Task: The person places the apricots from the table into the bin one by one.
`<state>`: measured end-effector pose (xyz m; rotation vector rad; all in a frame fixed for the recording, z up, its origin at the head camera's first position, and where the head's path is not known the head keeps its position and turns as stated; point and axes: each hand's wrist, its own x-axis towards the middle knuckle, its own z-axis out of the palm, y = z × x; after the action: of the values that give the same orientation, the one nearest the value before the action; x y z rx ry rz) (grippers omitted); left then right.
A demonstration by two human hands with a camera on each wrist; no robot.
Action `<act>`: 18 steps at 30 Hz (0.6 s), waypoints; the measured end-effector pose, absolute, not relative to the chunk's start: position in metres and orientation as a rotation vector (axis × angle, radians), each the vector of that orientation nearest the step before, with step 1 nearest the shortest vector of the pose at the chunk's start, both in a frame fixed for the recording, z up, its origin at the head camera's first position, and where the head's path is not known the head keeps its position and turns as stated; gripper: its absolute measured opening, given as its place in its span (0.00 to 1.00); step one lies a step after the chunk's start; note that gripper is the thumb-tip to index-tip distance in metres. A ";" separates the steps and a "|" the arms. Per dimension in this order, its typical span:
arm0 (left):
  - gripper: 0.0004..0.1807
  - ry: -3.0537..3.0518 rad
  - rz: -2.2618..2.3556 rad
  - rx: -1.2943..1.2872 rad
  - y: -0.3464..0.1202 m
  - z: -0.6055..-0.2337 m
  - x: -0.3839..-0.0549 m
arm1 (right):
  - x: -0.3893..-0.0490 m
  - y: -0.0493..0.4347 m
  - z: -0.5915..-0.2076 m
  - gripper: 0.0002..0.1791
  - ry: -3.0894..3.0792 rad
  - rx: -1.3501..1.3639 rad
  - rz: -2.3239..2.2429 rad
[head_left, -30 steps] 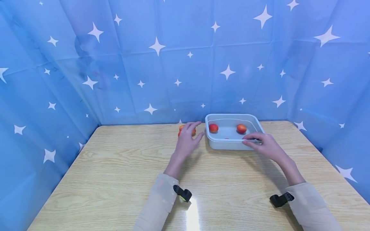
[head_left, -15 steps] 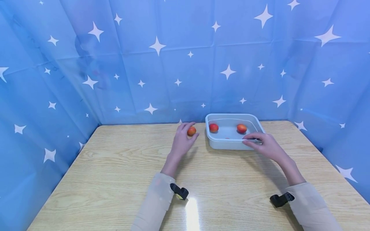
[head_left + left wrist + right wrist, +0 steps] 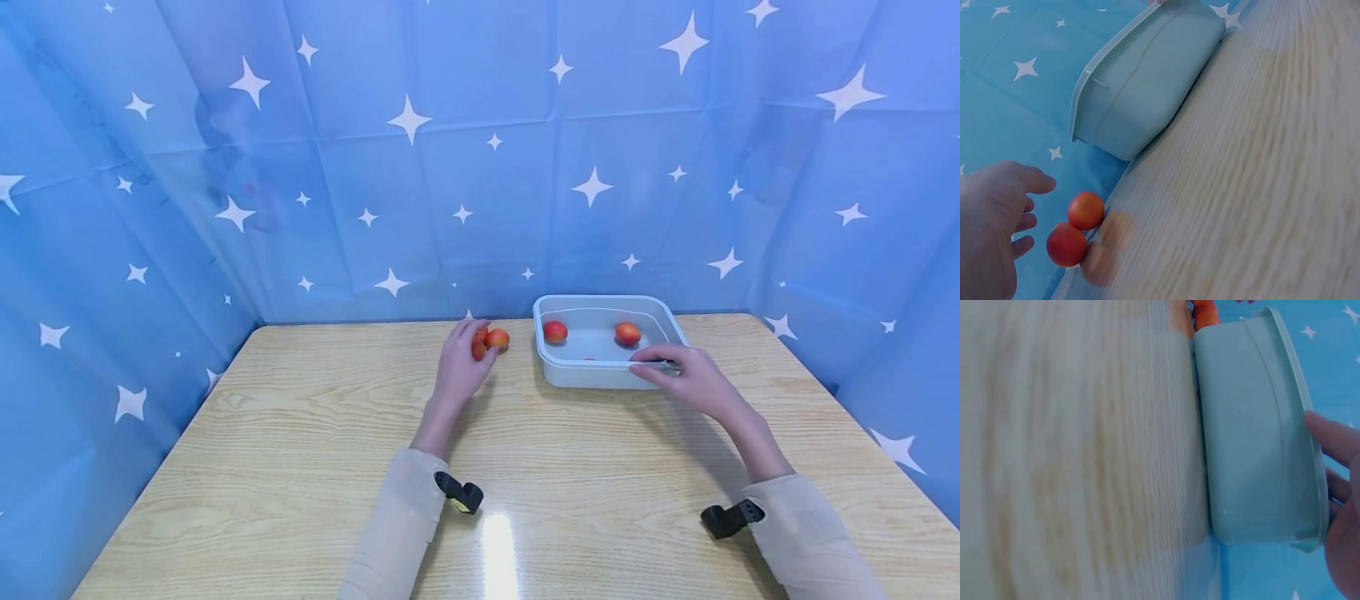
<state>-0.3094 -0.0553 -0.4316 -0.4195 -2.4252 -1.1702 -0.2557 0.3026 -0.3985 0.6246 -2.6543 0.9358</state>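
Observation:
My left hand [image 3: 457, 367] is at the table's back edge, beside a small group of red-orange fruits that look like small tomatoes [image 3: 497, 338]. In the left wrist view its thumb and loosely bent fingers stand a little apart from a red tomato [image 3: 1066, 244] and a more orange tomato [image 3: 1086, 210]. To the right is a pale blue-grey plastic container [image 3: 585, 377]. My right hand [image 3: 686, 379] pinches its front rim near the right corner, thumb outside and fingers inside. Two tomatoes show in the container, and a sliver of another peeks over the front wall.
The wooden table [image 3: 300, 467] ends at a blue star-patterned curtain [image 3: 420, 208], which hangs behind it and along both sides. The container stands close to the back edge. A black wrist camera [image 3: 459, 493] sits on the left sleeve, another on the right.
My left hand has drawn left and slightly nearer, from over the tomatoes to their left side, uncovering more of them. The right hand and the container have stayed in place.

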 end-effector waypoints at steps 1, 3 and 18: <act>0.24 -2.426 -1.167 -0.421 -0.057 -0.433 -0.310 | -0.256 0.303 -0.398 0.10 -2.653 0.626 0.936; 0.24 -2.434 -1.166 -0.420 -0.059 -0.435 -0.310 | -0.255 0.302 -0.398 0.10 -2.649 0.627 0.937; 0.23 -2.659 -1.050 -0.293 -0.067 -0.438 -0.310 | -0.255 0.301 -0.397 0.10 -2.639 0.632 0.948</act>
<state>-0.3103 -0.0669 -0.4380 -0.2925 -2.6589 -1.0500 -0.2550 0.3012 -0.3972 0.6319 -2.6391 0.9481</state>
